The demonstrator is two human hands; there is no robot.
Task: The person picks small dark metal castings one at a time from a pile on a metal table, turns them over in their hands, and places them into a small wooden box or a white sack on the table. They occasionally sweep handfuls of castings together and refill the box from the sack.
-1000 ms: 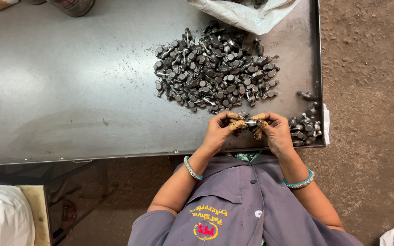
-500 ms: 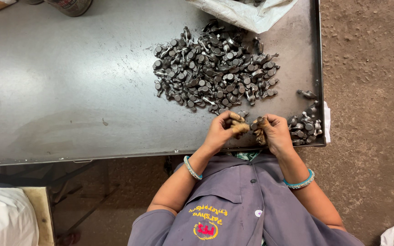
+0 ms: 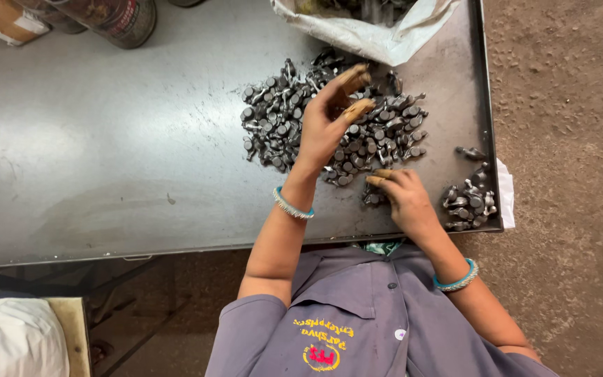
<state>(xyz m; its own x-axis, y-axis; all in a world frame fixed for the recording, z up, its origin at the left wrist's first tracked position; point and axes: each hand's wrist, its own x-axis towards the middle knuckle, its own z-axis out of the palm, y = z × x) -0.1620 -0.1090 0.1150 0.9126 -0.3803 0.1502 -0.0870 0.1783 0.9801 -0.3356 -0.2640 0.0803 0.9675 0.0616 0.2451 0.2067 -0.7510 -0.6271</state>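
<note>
Grey steel table (image 3: pixel 106 139) on brown dirt floor (image 3: pixel 560 105).

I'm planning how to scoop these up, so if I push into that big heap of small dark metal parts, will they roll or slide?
The big heap would probably scatter: its parts lie loose, unstacked. They look metallic, so likely heavy for their size and stiff. The smooth tray suggests sliding; their stem-and-head shape probably curbs rolling.
</note>
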